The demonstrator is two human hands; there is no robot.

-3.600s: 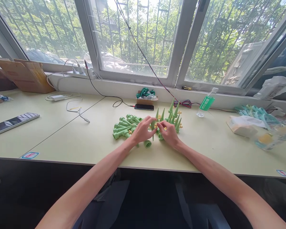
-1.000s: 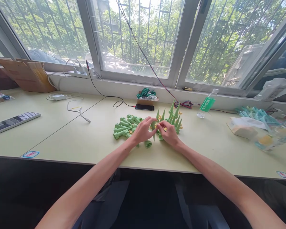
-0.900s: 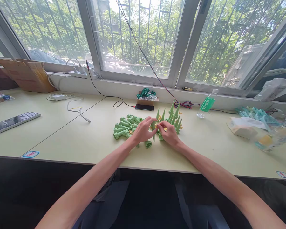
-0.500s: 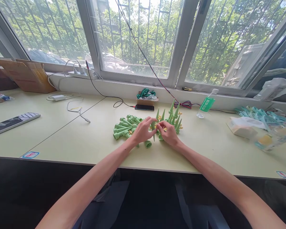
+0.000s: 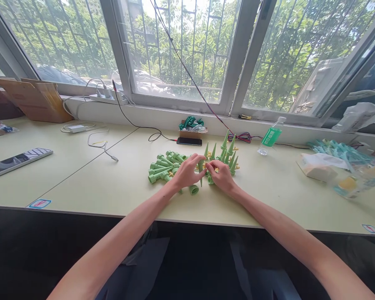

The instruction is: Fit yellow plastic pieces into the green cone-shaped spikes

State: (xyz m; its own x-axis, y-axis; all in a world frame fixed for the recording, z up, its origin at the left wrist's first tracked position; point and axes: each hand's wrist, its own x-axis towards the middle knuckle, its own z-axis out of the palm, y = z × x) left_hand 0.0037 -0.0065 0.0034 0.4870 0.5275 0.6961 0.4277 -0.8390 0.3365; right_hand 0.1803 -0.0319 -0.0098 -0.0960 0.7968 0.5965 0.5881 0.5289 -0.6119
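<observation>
My left hand [image 5: 187,171] is closed around a green plastic watering spike [image 5: 201,177], its tip pointing down toward the table. Right beside it, my right hand [image 5: 220,173] pinches thumb and fingers together at the spike's side; what sits in that pinch is too small and covered to make out. To the left lies a pile of green threaded spike tubes [image 5: 161,166]. Behind my right hand several green spikes [image 5: 231,152] stand point up, with small yellow valve pieces [image 5: 236,166] among them. One loose green threaded cap [image 5: 194,190] rests in front of my left hand.
A phone [image 5: 189,141] on a cable and a small box [image 5: 193,134] of green material lie behind the spikes. At right are a water bottle [image 5: 271,136], a tissue pack [image 5: 318,166] and plastic bags. Cables and a tablet-like device [image 5: 18,161] lie left. The table's front edge is near.
Both hands stay almost in place, still together at the spike. The spike in my left hand has shifted only very slightly.
</observation>
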